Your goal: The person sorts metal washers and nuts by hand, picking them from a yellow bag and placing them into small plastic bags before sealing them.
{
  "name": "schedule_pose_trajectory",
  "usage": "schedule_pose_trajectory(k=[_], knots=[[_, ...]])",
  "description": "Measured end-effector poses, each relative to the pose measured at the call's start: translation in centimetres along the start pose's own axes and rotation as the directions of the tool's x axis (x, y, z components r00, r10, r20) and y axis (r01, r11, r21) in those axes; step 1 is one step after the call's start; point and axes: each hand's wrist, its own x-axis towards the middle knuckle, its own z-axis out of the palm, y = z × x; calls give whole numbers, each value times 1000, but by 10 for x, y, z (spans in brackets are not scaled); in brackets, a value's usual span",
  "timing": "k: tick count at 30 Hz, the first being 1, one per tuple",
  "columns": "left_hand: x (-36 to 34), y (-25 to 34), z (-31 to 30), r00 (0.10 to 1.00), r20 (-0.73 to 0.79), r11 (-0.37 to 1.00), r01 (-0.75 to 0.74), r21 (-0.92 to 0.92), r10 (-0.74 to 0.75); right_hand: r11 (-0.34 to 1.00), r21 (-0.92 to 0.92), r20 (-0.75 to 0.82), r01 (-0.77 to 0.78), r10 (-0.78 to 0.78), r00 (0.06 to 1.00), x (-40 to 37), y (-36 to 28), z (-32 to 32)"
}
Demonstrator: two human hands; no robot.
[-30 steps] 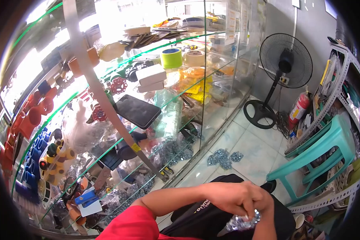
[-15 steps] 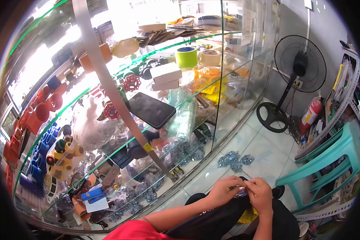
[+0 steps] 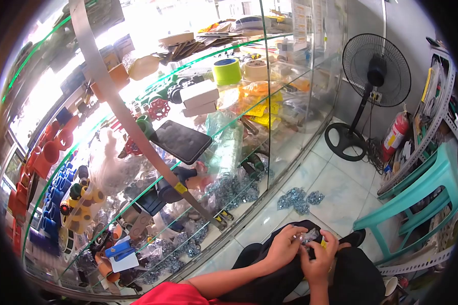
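Both hands are together above the person's dark-clothed lap. My left hand (image 3: 285, 247) has its fingers closed on a small clear plastic bag (image 3: 308, 236) with shiny contents. My right hand (image 3: 318, 256) is on the right side of the same bag, thumb and fingers curled round its edge. Something yellow shows beside the right fingers, partly hidden. On the tiled floor beyond the hands lie small bags of shiny metal pieces (image 3: 294, 200), with another one (image 3: 315, 197) just to their right.
A glass display case (image 3: 229, 231) with fittings, tapes and a dark tablet (image 3: 182, 141) fills the left. At the right are a black standing fan (image 3: 375, 71), a red fire extinguisher (image 3: 395, 136), a teal plastic chair (image 3: 407, 203) and a metal rack (image 3: 450, 104).
The hands have moved slightly apart, so more of the clear bag shows between them. My right hand has turned and lowered a little. The camera view has shifted slightly.
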Motion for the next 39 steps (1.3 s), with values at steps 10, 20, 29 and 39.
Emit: schedule_pose_trajectory(k=[10,20,29,39], knots=[[-16,1,7,985,-111,978,109,-177,-130,992,81,7,-99,99,995,-8,-13,20],[-22,-7,3,967,-53,949,232,-213,-248,970,168,-77,-177,192,978,-13,-15,32],[-13,2,-11,987,60,966,-159,204,150,945,233,-102,-228,257,961,-11,-4,32],[-16,1,-12,999,32,997,13,76,-15,925,254,-30,-281,298,954,-5,-3,26]])
